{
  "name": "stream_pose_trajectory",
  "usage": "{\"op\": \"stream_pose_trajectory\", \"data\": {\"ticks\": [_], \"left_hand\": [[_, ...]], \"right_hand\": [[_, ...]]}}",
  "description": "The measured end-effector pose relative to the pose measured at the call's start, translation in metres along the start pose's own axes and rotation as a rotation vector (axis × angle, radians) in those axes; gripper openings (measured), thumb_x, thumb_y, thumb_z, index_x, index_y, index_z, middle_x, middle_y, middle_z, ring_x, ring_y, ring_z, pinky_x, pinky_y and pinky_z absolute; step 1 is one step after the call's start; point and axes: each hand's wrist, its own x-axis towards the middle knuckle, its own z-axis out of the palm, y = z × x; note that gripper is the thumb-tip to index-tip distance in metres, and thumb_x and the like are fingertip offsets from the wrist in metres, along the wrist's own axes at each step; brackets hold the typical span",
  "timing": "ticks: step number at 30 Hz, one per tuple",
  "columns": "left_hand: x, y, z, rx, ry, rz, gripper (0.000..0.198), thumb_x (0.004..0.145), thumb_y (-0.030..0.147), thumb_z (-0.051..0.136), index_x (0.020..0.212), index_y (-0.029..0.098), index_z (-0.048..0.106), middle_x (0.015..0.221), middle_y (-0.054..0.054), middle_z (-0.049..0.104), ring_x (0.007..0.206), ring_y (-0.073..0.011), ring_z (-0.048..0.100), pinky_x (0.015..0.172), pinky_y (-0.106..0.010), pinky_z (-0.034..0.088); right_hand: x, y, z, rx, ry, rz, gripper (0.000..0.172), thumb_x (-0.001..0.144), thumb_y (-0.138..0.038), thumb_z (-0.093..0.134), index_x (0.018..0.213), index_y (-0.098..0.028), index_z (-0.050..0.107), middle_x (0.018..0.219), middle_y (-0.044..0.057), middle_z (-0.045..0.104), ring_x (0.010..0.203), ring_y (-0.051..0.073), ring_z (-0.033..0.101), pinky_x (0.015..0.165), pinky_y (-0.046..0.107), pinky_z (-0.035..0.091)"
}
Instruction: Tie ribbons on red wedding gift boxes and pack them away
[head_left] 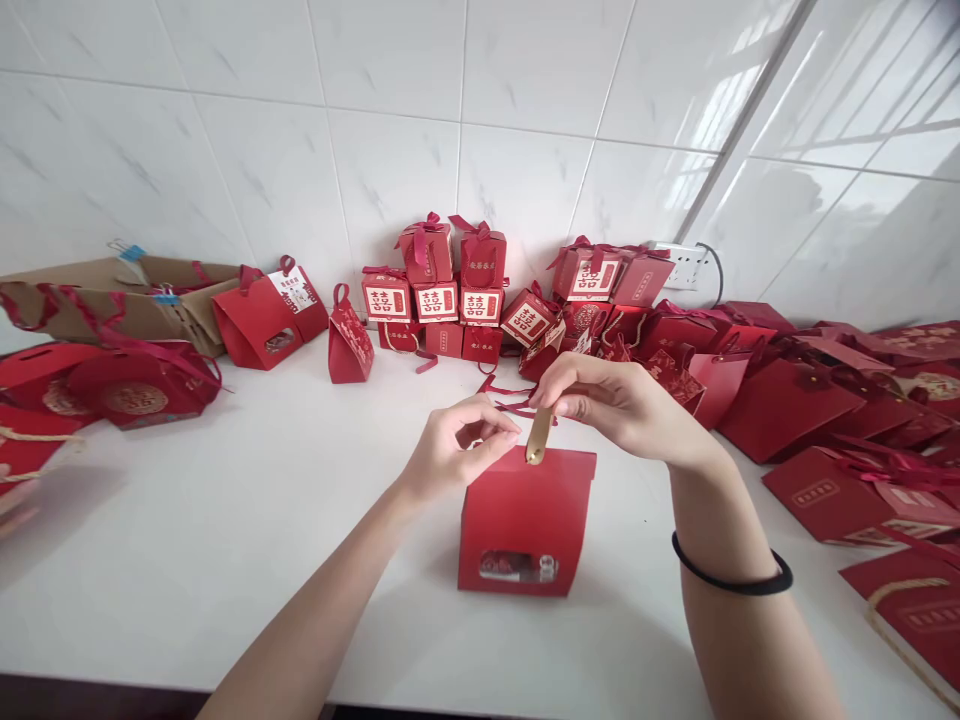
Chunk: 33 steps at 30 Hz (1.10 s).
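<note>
A red gift box (525, 520) with a small cut-out window low on its front stands upright on the white table before me. My right hand (607, 400) pinches a short gold strap (538, 438) above the box. The strap's lower end, with a small shiny rivet-like spot, is at the box's top edge; whether it is fastened there I cannot tell. My left hand (465, 445) is closed at the top left of the box, thumb and fingertips together beside the strap. What those fingers hold, if anything, is too small to make out.
Decorated small boxes (439, 300) are stacked against the tiled wall. More red gift boxes (795, 400) crowd the right side, and red bags (139, 385) lie at left by a cardboard box (202, 325). A power strip (684, 268) is behind. Another person's blurred hand (15, 512) shows at the left edge.
</note>
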Motion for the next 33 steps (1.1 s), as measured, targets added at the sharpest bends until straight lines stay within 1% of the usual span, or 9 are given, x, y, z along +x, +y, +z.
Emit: {"op": "stream_pose_trajectory", "data": {"ticks": [4, 6, 9, 12, 14, 16, 17, 23, 33], "left_hand": [[-0.001, 0.002, 0.006, -0.014, -0.041, -0.050, 0.013, 0.076, 0.024, 0.063, 0.087, 0.017, 0.062, 0.082, -0.003, 0.062, 0.066, -0.0118, 0.056, 0.062, -0.024, 0.047], [-0.001, 0.002, 0.011, 0.039, -0.043, -0.075, 0.013, 0.077, 0.025, 0.063, 0.088, 0.018, 0.062, 0.085, -0.003, 0.064, 0.073, -0.0133, 0.060, 0.068, -0.024, 0.049], [-0.001, 0.002, 0.015, 0.121, 0.063, -0.079, 0.009, 0.081, 0.025, 0.059, 0.078, 0.018, 0.065, 0.080, -0.001, 0.067, 0.073, -0.0129, 0.061, 0.068, -0.022, 0.049], [0.000, 0.000, 0.014, 0.141, 0.185, -0.093, 0.011, 0.080, 0.023, 0.060, 0.072, 0.018, 0.065, 0.072, 0.001, 0.068, 0.067, -0.0118, 0.061, 0.064, -0.020, 0.048], [0.000, 0.000, 0.013, 0.147, 0.237, -0.105, 0.015, 0.080, 0.024, 0.060, 0.067, 0.018, 0.065, 0.068, 0.001, 0.067, 0.063, -0.0112, 0.060, 0.061, -0.019, 0.048], [0.001, -0.001, 0.011, 0.152, 0.285, -0.111, 0.019, 0.081, 0.026, 0.060, 0.064, 0.017, 0.065, 0.064, 0.002, 0.066, 0.061, -0.0107, 0.059, 0.059, -0.018, 0.047], [0.001, -0.001, 0.011, 0.154, 0.314, -0.110, 0.020, 0.080, 0.026, 0.060, 0.064, 0.017, 0.064, 0.063, 0.002, 0.065, 0.060, -0.0107, 0.059, 0.059, -0.018, 0.047], [0.003, -0.003, 0.008, 0.172, 0.417, -0.090, 0.022, 0.081, 0.028, 0.058, 0.063, 0.016, 0.061, 0.061, 0.002, 0.062, 0.060, -0.0109, 0.057, 0.058, -0.019, 0.045], [0.000, -0.006, 0.010, 0.170, 0.449, -0.063, 0.022, 0.082, 0.029, 0.057, 0.066, 0.016, 0.060, 0.062, 0.000, 0.061, 0.060, -0.0113, 0.055, 0.057, -0.020, 0.045]], "right_hand": [[0.003, -0.001, 0.007, -0.029, 0.026, -0.012, 0.012, 0.089, -0.016, 0.049, 0.086, -0.018, 0.060, 0.086, 0.005, 0.057, 0.079, 0.014, 0.059, 0.068, 0.026, 0.051], [0.004, -0.001, 0.010, -0.026, 0.034, -0.005, 0.014, 0.089, -0.013, 0.048, 0.085, -0.018, 0.060, 0.086, 0.004, 0.058, 0.078, 0.013, 0.059, 0.068, 0.026, 0.051], [0.005, 0.000, 0.011, 0.001, 0.075, 0.057, 0.008, 0.088, -0.017, 0.052, 0.092, -0.019, 0.059, 0.089, 0.003, 0.062, 0.082, 0.015, 0.063, 0.073, 0.028, 0.053], [0.004, 0.002, 0.010, -0.076, 0.103, 0.150, 0.023, 0.082, -0.026, 0.064, 0.103, -0.021, 0.056, 0.100, 0.003, 0.064, 0.090, 0.017, 0.064, 0.079, 0.030, 0.054], [0.005, 0.004, 0.010, -0.188, 0.048, 0.184, 0.016, 0.081, -0.027, 0.065, 0.095, -0.021, 0.059, 0.095, 0.002, 0.066, 0.087, 0.017, 0.065, 0.076, 0.029, 0.053], [0.006, 0.005, 0.012, -0.299, -0.015, 0.162, 0.004, 0.082, -0.022, 0.062, 0.081, -0.019, 0.060, 0.083, 0.001, 0.065, 0.078, 0.015, 0.064, 0.070, 0.027, 0.051], [0.007, 0.005, 0.014, -0.345, -0.035, 0.128, 0.004, 0.082, -0.019, 0.061, 0.078, -0.019, 0.060, 0.080, 0.001, 0.064, 0.074, 0.014, 0.062, 0.068, 0.026, 0.050], [0.014, 0.010, 0.029, -0.447, -0.019, -0.017, 0.007, 0.085, -0.013, 0.056, 0.087, -0.018, 0.060, 0.088, 0.003, 0.062, 0.077, 0.014, 0.059, 0.068, 0.025, 0.047], [0.014, 0.010, 0.033, -0.456, -0.029, -0.011, 0.002, 0.087, -0.018, 0.055, 0.087, -0.019, 0.057, 0.087, 0.003, 0.062, 0.074, 0.014, 0.057, 0.065, 0.026, 0.045]]}}
